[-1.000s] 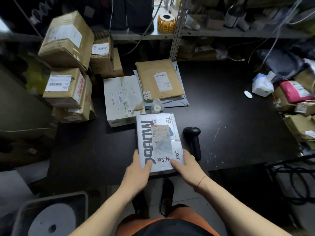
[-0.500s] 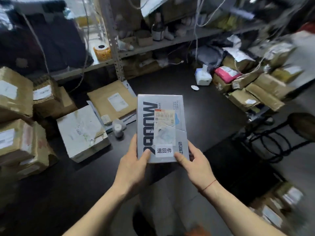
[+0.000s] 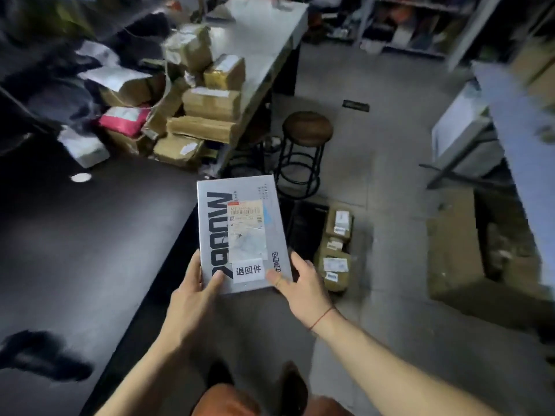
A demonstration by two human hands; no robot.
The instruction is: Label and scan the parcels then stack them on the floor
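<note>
I hold a flat grey parcel (image 3: 240, 235) with large black lettering, a shipping label and a white sticker, level in the air past the right edge of the black table (image 3: 90, 241). My left hand (image 3: 195, 292) grips its near left corner, thumb on top. My right hand (image 3: 300, 286) grips the near right corner, a red string on the wrist. On the concrete floor just right of the parcel lie several small brown labelled parcels (image 3: 335, 250) in a row.
A round stool (image 3: 306, 145) stands on the floor beyond the parcel. Brown boxes and a pink packet (image 3: 123, 120) pile up at the table's far end beside a grey bench (image 3: 264, 34). A white tissue pack (image 3: 87, 148) sits on the table. Shelving and white panels stand right.
I lifted the grey parcel off the table with both hands and turned right; it now hangs over the floor instead of the tabletop. The scanner and the left boxes have left view.
</note>
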